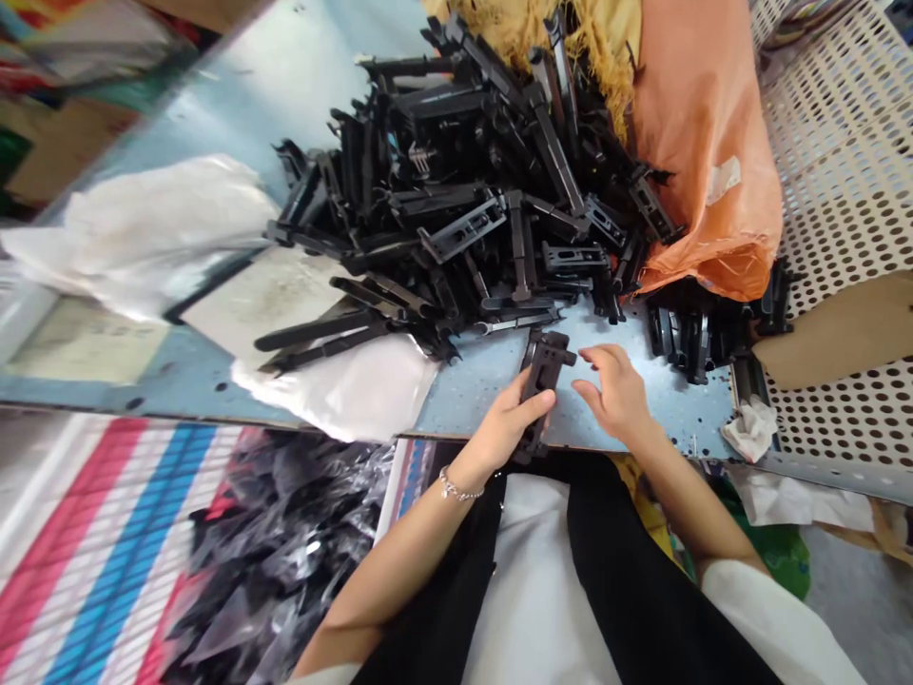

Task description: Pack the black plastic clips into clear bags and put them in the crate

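Note:
My left hand [514, 419] is wrapped round a black plastic part [548, 360], long and slotted, held upright at the table's front edge. To the right of it my right hand [614, 395] hovers with thumb and fingers apart and nothing between them. Its fingertips are close to the part's upper end without touching it. Beyond both hands lies a large heap of similar black parts [456, 162], piled loosely. The lower end of the held part is partly hidden by my left hand.
An orange sack [706, 143] lies right of the heap, with more black parts [689, 333] by its mouth. A perforated white panel [848, 181] borders the right side. White plastic sheets [164, 228] cover the blue table [463, 390] at left. Below, a striped bag [135, 533] holds plastic-wrapped items.

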Motion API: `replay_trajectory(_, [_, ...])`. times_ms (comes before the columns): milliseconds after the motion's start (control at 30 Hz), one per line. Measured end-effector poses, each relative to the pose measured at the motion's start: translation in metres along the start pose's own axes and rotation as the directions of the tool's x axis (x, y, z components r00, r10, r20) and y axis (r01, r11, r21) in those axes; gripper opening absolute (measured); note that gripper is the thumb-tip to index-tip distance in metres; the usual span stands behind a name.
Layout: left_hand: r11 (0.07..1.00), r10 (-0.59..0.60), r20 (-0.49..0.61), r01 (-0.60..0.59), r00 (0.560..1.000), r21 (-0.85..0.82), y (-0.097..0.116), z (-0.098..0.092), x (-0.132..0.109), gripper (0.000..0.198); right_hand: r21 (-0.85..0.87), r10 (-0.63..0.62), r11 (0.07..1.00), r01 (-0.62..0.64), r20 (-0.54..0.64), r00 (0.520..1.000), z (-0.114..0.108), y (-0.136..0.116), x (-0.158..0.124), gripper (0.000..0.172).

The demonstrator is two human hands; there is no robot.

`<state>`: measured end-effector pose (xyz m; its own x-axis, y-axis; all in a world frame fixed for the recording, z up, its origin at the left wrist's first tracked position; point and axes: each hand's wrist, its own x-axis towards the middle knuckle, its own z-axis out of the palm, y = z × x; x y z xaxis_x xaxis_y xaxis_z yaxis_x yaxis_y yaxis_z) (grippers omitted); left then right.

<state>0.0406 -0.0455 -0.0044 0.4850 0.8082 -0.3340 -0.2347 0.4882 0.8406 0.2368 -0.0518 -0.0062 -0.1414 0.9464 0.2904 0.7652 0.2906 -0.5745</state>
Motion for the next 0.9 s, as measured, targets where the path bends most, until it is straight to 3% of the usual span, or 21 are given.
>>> replay_trajectory(100, [0.995,-0.090,0.023,0.091,0.996,-0.030,0.002,-0.001,-0.007,0.048,-0.122,-0.211,0.968,0.221,0.094,0.973,-0.005,0.007,0.025,0.041])
replay_trajectory(200, [0.998,-0.070,-0.053,0.070,0.996,0.000,-0.003,-0.003,-0.009,0.048,-0.069,-0.161,0.982,0.177,0.191,0.968,-0.005,0.000,0.034,0.048])
replay_trajectory(300, [0.999,-0.031,-0.159,0.030,0.987,-0.012,-0.008,-0.010,-0.007,0.046,0.021,-0.137,0.990,0.137,0.278,0.951,0.000,-0.018,0.021,0.052])
replay_trajectory(400, [1.000,0.005,-0.247,-0.012,0.969,-0.026,-0.007,-0.017,-0.006,0.044,0.046,-0.334,0.940,0.337,0.312,0.889,0.013,-0.036,-0.004,0.046])
replay_trajectory(467, [1.000,0.021,-0.252,-0.023,0.967,-0.004,-0.007,-0.019,-0.009,0.042,0.083,-0.376,0.926,0.369,0.309,0.874,0.028,-0.044,-0.021,0.042])
replay_trajectory(533, [0.996,0.072,-0.259,-0.057,0.963,0.065,-0.009,-0.018,-0.015,0.040,0.224,-0.264,0.955,0.196,0.331,0.906,0.042,-0.050,-0.034,0.043])
replay_trajectory(600, [0.967,0.221,-0.316,-0.164,0.923,0.195,-0.011,-0.017,-0.024,0.040,0.365,-0.109,0.930,-0.045,0.389,0.915,0.050,-0.056,-0.040,0.050])
replay_trajectory(667, [0.913,0.373,-0.363,-0.266,0.854,0.310,-0.012,-0.017,-0.032,0.052,0.451,-0.020,0.857,-0.250,0.514,0.858,0.050,-0.060,-0.038,0.056])
replay_trajectory(700, [0.905,0.395,-0.375,-0.284,0.839,0.317,-0.011,-0.017,-0.035,0.058,0.469,-0.018,0.827,-0.312,0.576,0.817,0.047,-0.061,-0.035,0.058])
replay_trajectory(767, [0.955,0.287,-0.382,-0.232,0.878,0.186,-0.006,-0.019,-0.037,0.055,0.468,-0.052,0.820,-0.330,0.634,0.771,0.037,-0.063,-0.026,0.055])
replay_trajectory(833, [0.993,0.086,-0.348,-0.107,0.934,-0.041,0.001,-0.019,-0.034,0.043,0.419,-0.114,0.889,-0.182,0.589,0.800,0.027,-0.065,-0.016,0.051])
replay_trajectory(900, [0.979,-0.058,-0.284,-0.001,0.957,-0.205,0.005,-0.019,-0.031,0.041,0.344,-0.201,0.939,0.006,0.536,0.820,0.023,-0.067,-0.010,0.050])
